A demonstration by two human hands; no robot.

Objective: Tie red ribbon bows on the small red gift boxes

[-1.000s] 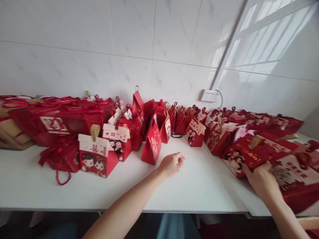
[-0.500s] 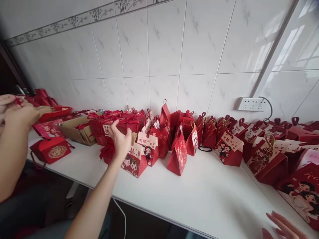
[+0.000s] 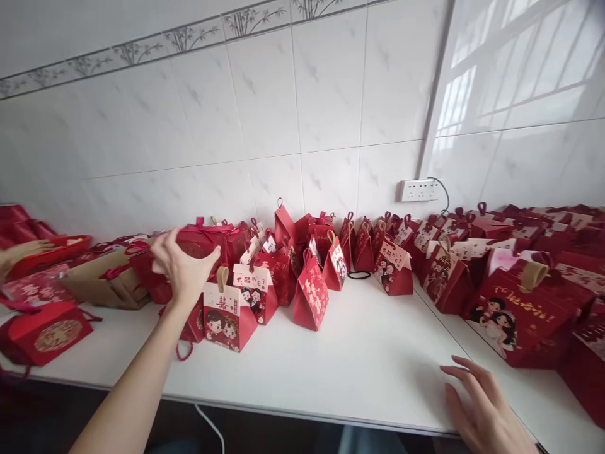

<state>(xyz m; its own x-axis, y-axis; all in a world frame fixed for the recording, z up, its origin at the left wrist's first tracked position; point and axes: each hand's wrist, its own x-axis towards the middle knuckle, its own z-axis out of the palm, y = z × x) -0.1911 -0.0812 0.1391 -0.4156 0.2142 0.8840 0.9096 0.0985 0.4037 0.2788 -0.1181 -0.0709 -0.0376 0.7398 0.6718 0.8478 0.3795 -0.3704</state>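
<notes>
My left hand (image 3: 182, 268) reaches over red boxes at the left centre, thumb and fingers spread around a red box with a ribbon bow (image 3: 201, 236); whether it grips the box cannot be made out. Just right of its wrist stands a red box with a cartoon couple (image 3: 224, 321). My right hand (image 3: 482, 397) hovers at the lower right over the white table (image 3: 378, 353), fingers apart and holding nothing. The large red box with a bride picture (image 3: 520, 315) stands beyond it.
Many red gift boxes line the wall. At the left are a cardboard box (image 3: 101, 277), a red box with a gold emblem (image 3: 51, 334) and another person's hand (image 3: 23, 255). A black ring (image 3: 359, 275) lies mid-table; a power strip (image 3: 420, 190) is on the wall.
The view has turned right. My right hand has come further into view. The other person's arms have mostly left the frame at the left. My left hand remains at the bow-topped boxes.
</notes>
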